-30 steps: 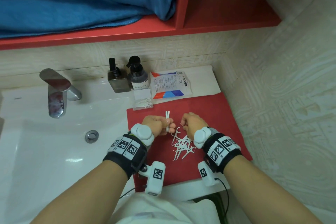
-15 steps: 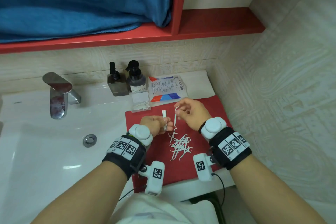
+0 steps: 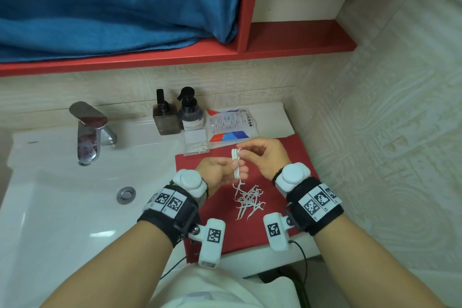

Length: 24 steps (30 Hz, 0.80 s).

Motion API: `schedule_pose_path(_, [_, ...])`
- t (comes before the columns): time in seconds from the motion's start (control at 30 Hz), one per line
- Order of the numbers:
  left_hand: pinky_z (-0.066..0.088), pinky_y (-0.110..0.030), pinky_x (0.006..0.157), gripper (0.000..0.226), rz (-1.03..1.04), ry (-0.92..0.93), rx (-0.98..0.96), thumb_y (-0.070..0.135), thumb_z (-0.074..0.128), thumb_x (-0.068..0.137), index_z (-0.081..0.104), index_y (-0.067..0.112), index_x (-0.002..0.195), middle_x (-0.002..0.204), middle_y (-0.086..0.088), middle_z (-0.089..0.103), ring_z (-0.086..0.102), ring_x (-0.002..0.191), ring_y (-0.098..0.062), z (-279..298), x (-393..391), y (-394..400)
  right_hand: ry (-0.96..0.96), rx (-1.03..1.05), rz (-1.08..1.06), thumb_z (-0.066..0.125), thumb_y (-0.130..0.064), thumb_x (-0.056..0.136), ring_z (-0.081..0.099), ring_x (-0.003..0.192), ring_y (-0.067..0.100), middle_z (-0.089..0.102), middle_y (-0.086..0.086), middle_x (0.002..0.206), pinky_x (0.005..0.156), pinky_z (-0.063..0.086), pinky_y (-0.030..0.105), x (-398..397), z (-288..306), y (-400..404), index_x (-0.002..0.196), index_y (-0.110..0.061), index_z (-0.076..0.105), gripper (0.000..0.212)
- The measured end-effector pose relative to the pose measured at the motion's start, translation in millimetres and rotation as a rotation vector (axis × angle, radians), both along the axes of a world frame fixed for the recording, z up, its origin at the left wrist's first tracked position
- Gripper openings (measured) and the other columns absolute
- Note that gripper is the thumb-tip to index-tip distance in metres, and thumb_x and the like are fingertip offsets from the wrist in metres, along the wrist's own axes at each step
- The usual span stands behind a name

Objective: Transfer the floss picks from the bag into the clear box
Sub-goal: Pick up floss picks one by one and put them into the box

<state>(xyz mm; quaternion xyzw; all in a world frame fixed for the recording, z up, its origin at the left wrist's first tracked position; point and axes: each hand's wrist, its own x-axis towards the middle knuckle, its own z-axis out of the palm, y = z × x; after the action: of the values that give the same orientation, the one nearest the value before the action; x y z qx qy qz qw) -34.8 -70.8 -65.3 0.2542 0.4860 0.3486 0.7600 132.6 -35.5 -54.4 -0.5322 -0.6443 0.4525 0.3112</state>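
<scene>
Above red mat, right hand now touching left hand's bundle (upright)

Your left hand covers the lower stems of the bundle of floss picks, so you cannot count them. The print on the bag is too small to read. The towel runs off the top edge.

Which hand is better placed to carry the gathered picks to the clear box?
Left, probably: the left hand grips the bundle of picks and is nearer the clear box; the right hand only pinches its top.
</scene>
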Motion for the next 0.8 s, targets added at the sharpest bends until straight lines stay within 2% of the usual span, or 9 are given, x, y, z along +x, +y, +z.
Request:
schedule_pose_path(0.13, [0.057, -0.024, 0.065, 0.016, 0.010, -0.070, 0.018, 0.004, 0.052, 0.094, 0.066, 0.000, 0.096, 0.082, -0.010, 0.075, 0.073, 0.074, -0.018, 8.4, 3.1, -0.8, 0.062, 0.011, -0.024, 0.075, -0.009, 0.083, 0.072, 0.090, 0.011, 0.076, -0.001, 0.095, 0.085, 0.056, 0.025, -2.1, 6.9, -5.5, 0.102, -0.014, 0.076, 0.020])
schedule_pose_path(0.3, [0.057, -0.025, 0.064, 0.013, 0.003, -0.030, 0.062, 0.002, 0.055, 0.092, 0.066, -0.002, 0.094, 0.079, -0.010, 0.074, 0.071, 0.069, -0.017, 13.8, 3.1, -4.1, 0.004, 0.052, -0.011, 0.076, -0.017, 0.084, 0.071, 0.086, 0.005, 0.076, -0.005, 0.092, 0.081, 0.055, 0.020, -1.6, 13.7, -11.2, 0.099, -0.017, 0.076, 0.016])
schedule_pose_path(0.43, [0.057, -0.026, 0.066, 0.013, -0.031, 0.016, 0.071, 0.002, 0.057, 0.090, 0.066, -0.005, 0.097, 0.080, -0.012, 0.073, 0.071, 0.070, -0.020, 17.9, 3.0, -6.1, 0.002, 0.027, -0.038, 0.080, -0.020, 0.079, 0.073, 0.080, 0.009, 0.076, -0.003, 0.084, 0.079, 0.058, 0.027, -1.5, 18.1, -14.6, 0.092, -0.017, 0.077, 0.014])
schedule_pose_path(0.6, [0.058, -0.029, 0.073, 0.020, -0.022, 0.043, 0.092, 0.007, 0.059, 0.091, 0.066, -0.008, 0.103, 0.091, -0.018, 0.072, 0.072, 0.078, -0.023, 17.7, 5.7, -10.2, 0.041, 0.017, -0.047, 0.080, -0.020, 0.080, 0.074, 0.083, 0.013, 0.077, -0.001, 0.087, 0.080, 0.060, 0.032, -0.2, 15.3, -18.9, 0.093, -0.017, 0.077, 0.014])
schedule_pose_path(0.73, [0.057, -0.025, 0.064, 0.019, -0.013, 0.060, 0.109, 0.009, 0.060, 0.090, 0.068, -0.005, 0.100, 0.085, -0.013, 0.073, 0.072, 0.072, -0.019, 23.5, 8.2, -13.2, 0.109, 0.020, -0.076, 0.075, -0.013, 0.084, 0.073, 0.086, 0.012, 0.076, -0.001, 0.090, 0.081, 0.058, 0.027, -0.5, 18.4, -24.9, 0.097, -0.014, 0.076, 0.013])
schedule_pose_path(0.8, [0.055, -0.022, 0.060, 0.015, 0.001, 0.097, 0.106, 0.009, 0.061, 0.090, 0.069, -0.002, 0.098, 0.081, -0.011, 0.073, 0.071, 0.067, -0.016, 25.1, 8.0, -14.0, 0.103, 0.026, -0.085, 0.070, -0.013, 0.088, 0.073, 0.087, 0.013, 0.076, -0.002, 0.091, 0.081, 0.059, 0.030, 0.5, 15.9, -25.0, 0.100, -0.019, 0.075, 0.014])
